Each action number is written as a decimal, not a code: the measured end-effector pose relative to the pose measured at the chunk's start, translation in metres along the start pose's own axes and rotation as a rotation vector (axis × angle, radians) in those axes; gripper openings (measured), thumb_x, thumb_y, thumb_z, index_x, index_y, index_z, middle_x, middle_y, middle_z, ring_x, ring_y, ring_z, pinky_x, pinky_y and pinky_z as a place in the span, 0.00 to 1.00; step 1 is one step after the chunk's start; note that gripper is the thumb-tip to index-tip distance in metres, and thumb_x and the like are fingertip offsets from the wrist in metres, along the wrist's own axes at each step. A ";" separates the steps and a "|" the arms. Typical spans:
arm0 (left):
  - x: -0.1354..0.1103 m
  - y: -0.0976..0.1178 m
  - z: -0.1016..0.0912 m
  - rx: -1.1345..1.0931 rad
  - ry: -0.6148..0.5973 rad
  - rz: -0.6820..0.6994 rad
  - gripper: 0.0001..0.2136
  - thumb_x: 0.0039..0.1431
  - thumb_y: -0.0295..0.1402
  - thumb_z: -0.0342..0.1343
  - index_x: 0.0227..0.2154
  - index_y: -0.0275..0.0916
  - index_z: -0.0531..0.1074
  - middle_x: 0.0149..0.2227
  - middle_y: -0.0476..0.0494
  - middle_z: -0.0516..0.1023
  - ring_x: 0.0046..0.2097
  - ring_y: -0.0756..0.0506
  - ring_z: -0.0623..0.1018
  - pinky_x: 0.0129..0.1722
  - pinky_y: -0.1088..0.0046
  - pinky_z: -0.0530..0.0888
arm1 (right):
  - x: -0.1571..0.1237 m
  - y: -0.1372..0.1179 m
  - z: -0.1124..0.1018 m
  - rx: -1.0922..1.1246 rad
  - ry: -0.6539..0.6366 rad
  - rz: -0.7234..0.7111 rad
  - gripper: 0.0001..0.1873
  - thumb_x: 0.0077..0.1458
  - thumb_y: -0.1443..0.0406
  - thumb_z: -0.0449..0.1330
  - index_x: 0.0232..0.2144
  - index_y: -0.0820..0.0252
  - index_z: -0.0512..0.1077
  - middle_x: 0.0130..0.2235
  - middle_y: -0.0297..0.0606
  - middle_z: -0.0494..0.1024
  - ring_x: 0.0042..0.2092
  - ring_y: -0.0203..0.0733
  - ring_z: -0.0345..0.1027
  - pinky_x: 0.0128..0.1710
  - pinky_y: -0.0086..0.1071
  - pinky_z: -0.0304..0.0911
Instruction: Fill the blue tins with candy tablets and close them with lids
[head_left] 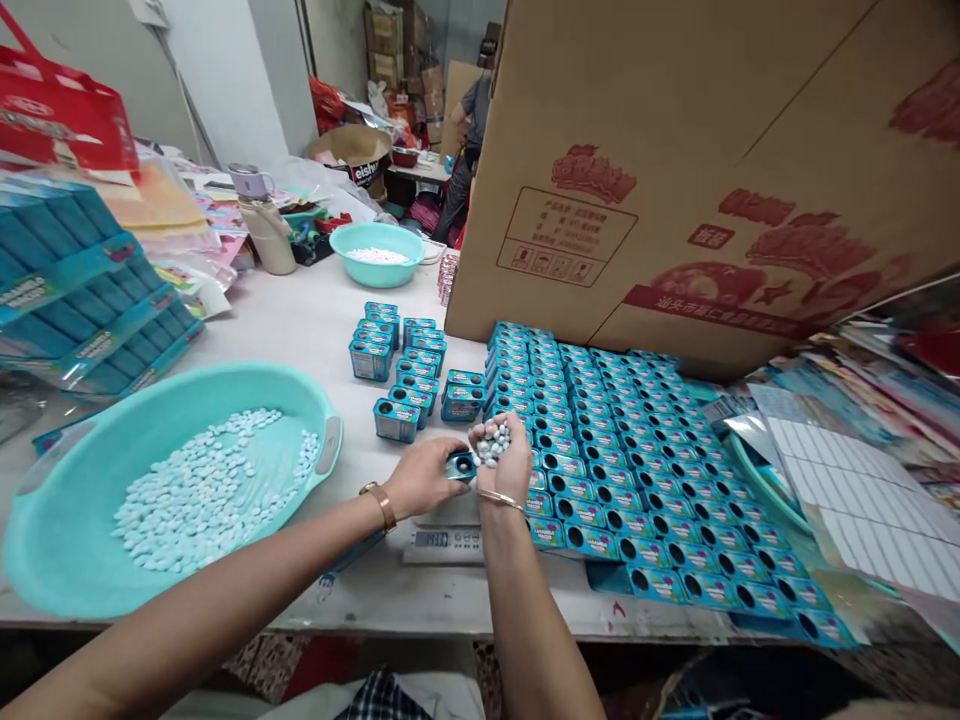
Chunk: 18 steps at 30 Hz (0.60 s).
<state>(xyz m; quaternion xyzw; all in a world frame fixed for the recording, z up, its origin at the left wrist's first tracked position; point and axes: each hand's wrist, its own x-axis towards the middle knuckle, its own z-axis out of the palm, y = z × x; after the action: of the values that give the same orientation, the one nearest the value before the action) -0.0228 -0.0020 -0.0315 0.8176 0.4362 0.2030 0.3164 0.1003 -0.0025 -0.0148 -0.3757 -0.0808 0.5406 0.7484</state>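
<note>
My left hand (427, 478) is closed round a small blue candy tin (460, 465) with a dark round hole in its top. Cupped right beside it, my right hand (511, 465) holds a heap of pale candies (492, 444) in its palm. Below both hands lies a digital scale (442, 540) with a lit display, partly hidden by my forearm. To the left, a large turquoise basin (300, 385) holds many of the same pale candies. Rows of blue tins (600, 460) with round holes on top stand to the right of my hands.
Several more tins (405, 375) stand in a loose group beyond my hands. A big cardboard box (675, 200) rises behind the rows. A smaller basin (379, 240), a bottle (266, 230) and stacked blue packs (82, 290) are on the left. A person (465, 130) stands in the background.
</note>
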 end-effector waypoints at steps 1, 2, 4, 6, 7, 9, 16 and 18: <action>0.000 0.000 0.000 -0.004 0.009 0.007 0.21 0.47 0.34 0.64 0.47 0.42 0.74 0.46 0.45 0.80 0.47 0.40 0.78 0.47 0.67 0.73 | 0.000 0.000 0.000 -0.018 -0.007 -0.029 0.16 0.50 0.56 0.62 0.22 0.60 0.64 0.19 0.25 0.65 0.22 0.31 0.64 0.26 0.27 0.67; 0.000 0.000 0.000 -0.007 0.017 0.012 0.21 0.47 0.34 0.63 0.47 0.42 0.74 0.45 0.45 0.80 0.47 0.40 0.78 0.47 0.67 0.73 | -0.001 0.000 0.000 -0.032 -0.012 -0.052 0.16 0.50 0.55 0.62 0.21 0.60 0.65 0.18 0.26 0.65 0.22 0.31 0.64 0.26 0.27 0.67; -0.001 0.000 0.000 -0.014 0.024 0.020 0.20 0.47 0.34 0.63 0.46 0.43 0.75 0.45 0.45 0.80 0.47 0.40 0.78 0.47 0.68 0.73 | -0.002 0.001 0.001 -0.052 -0.001 -0.070 0.16 0.50 0.55 0.62 0.21 0.60 0.65 0.18 0.26 0.65 0.22 0.30 0.63 0.24 0.25 0.65; -0.002 0.000 0.000 -0.020 0.027 0.029 0.20 0.47 0.33 0.62 0.47 0.43 0.75 0.45 0.46 0.80 0.47 0.41 0.78 0.47 0.68 0.72 | -0.003 0.001 0.003 -0.060 0.030 -0.053 0.15 0.50 0.56 0.62 0.22 0.60 0.65 0.18 0.26 0.65 0.20 0.29 0.61 0.20 0.23 0.60; -0.002 0.000 0.000 -0.022 0.027 0.035 0.20 0.48 0.33 0.62 0.47 0.44 0.75 0.46 0.46 0.80 0.48 0.41 0.78 0.48 0.68 0.72 | -0.002 0.001 0.003 -0.054 0.043 -0.036 0.14 0.50 0.57 0.62 0.22 0.60 0.65 0.18 0.26 0.65 0.19 0.28 0.59 0.18 0.21 0.57; -0.004 0.000 0.000 -0.017 0.026 0.046 0.20 0.48 0.32 0.61 0.47 0.44 0.75 0.46 0.47 0.80 0.47 0.41 0.78 0.47 0.68 0.72 | 0.000 -0.002 0.003 -0.008 0.051 0.019 0.13 0.51 0.59 0.60 0.22 0.60 0.64 0.18 0.25 0.64 0.17 0.26 0.53 0.14 0.20 0.50; 0.002 -0.002 0.005 0.029 0.013 0.072 0.18 0.51 0.34 0.60 0.47 0.43 0.75 0.46 0.46 0.80 0.47 0.42 0.78 0.47 0.68 0.72 | 0.012 -0.032 -0.008 0.345 -0.053 0.295 0.13 0.57 0.65 0.53 0.21 0.58 0.57 0.16 0.20 0.56 0.13 0.24 0.44 0.11 0.20 0.43; 0.006 -0.004 0.005 0.035 -0.026 0.071 0.20 0.51 0.37 0.62 0.49 0.42 0.73 0.48 0.44 0.79 0.49 0.41 0.77 0.50 0.68 0.71 | 0.011 -0.044 -0.015 0.402 -0.110 0.301 0.13 0.58 0.67 0.52 0.22 0.58 0.57 0.16 0.21 0.57 0.13 0.24 0.46 0.11 0.20 0.43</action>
<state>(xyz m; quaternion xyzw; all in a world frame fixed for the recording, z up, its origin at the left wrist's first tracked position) -0.0186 0.0031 -0.0376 0.8406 0.4062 0.1960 0.2999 0.1462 -0.0057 0.0000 -0.1970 0.0446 0.6709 0.7135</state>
